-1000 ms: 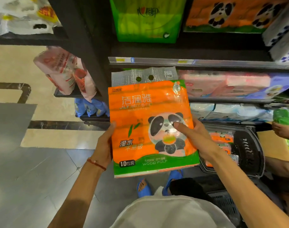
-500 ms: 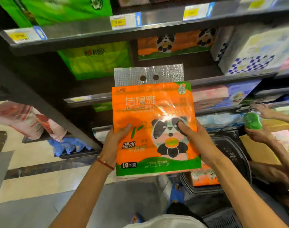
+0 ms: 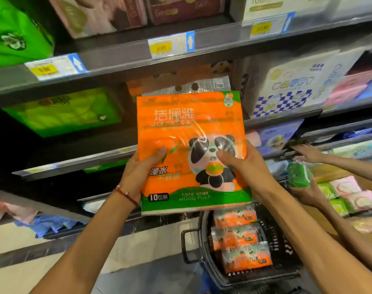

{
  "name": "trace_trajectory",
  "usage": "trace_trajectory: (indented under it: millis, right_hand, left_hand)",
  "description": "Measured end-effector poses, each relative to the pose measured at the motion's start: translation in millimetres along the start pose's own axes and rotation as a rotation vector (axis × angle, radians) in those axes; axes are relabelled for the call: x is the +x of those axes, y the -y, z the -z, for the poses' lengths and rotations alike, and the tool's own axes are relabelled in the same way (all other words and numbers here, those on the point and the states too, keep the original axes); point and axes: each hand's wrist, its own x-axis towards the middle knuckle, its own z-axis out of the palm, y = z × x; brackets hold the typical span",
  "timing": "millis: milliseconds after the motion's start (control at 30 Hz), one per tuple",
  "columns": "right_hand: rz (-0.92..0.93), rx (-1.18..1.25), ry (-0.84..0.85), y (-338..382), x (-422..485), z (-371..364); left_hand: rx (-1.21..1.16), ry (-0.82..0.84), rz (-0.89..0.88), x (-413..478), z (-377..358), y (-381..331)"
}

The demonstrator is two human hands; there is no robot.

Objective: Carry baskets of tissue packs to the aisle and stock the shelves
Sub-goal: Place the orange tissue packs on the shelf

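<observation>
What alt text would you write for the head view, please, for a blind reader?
A left hand and right hand hold an orange panda tissue pack upright before stocked shelves. Below, a black basket holds more orange packs; another person's hands appear at right.

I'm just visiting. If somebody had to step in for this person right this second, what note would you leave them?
Left hand: grips the left edge of the orange panda tissue pack.
Right hand: grips its right edge, thumb on the panda.
The pack is held upright in front of the shelf, where similar orange packs seem to sit; it is not yet placed.
Done: the black basket is at the aisle, below the pack, with at least three spare packs in it.
To do: shelve this one, then the basket's.
Beside you, another person's hand holds a green pack.
</observation>
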Motion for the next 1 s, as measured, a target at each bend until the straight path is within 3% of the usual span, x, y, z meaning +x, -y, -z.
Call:
trace_trajectory:
  millis: [100,600,800,1000]
  right_hand:
    - [0.025,-0.039,-0.014,1,22,9]
    - [0.239,-0.053,-0.017,-17,125,14]
    - [0.229,-0.112,-0.005,-34,107,12]
    - [0.332,-0.307,-0.025,-41,73,13]
  left_hand:
    - [0.01,-0.062,-0.098,21,-15,-7]
    - [0.078,-0.004,-0.358,136,-27,-25]
    - [0.027,-0.035,-0.362,103,-6,20]
    - [0.2,-0.032,-0.509,54,11,60]
